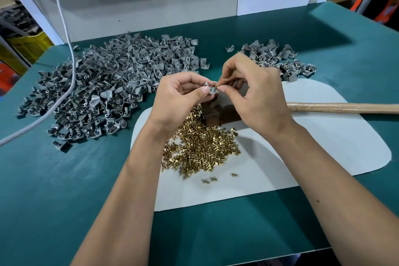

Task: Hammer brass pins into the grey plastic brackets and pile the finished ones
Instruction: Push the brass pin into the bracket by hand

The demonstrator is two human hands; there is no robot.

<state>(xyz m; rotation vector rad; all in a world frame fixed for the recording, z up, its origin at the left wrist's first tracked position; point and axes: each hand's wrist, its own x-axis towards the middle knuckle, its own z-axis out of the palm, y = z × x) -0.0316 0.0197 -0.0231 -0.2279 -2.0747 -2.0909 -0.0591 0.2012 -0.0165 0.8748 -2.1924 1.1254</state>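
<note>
- Head view — the surface (64,179) is covered in teal-green mat, backed by a white panel; a pale grey rounded mat (313,147) lies on it in front of the person.
- A grey cable (71,67) runs down from the top left and trails across the large pile.
- Large pile of grey plastic brackets (103,90): spread over the left and centre-rear of the surface, loose and unsorted.
- Smaller pile of brackets (280,60): at the right rear, touching the far edge of the pale mat; brass shows in several of them.
- One stray bracket (229,48) lies alone between the two piles.
- Heap of brass pins (203,147): on the pale mat, below the hands, with a few pins scattered loose at its near edge.
- Dark metal block (218,114): stands on the pale mat just behind the pin heap, mostly hidden by the hands.
- Wooden hammer handle (345,107): lies on the mat and runs off to the right; the head is hidden behind the right hand.
- Left hand (181,97): raised above the mat — thumb and curled fingers pinch a single bracket (209,88).
- Right hand (254,93): fingers curled, thumb and forefinger pinching a brass pin (217,86) whose tip meets the held bracket.
- Both forearms are bare and enter from the bottom edge.
</note>
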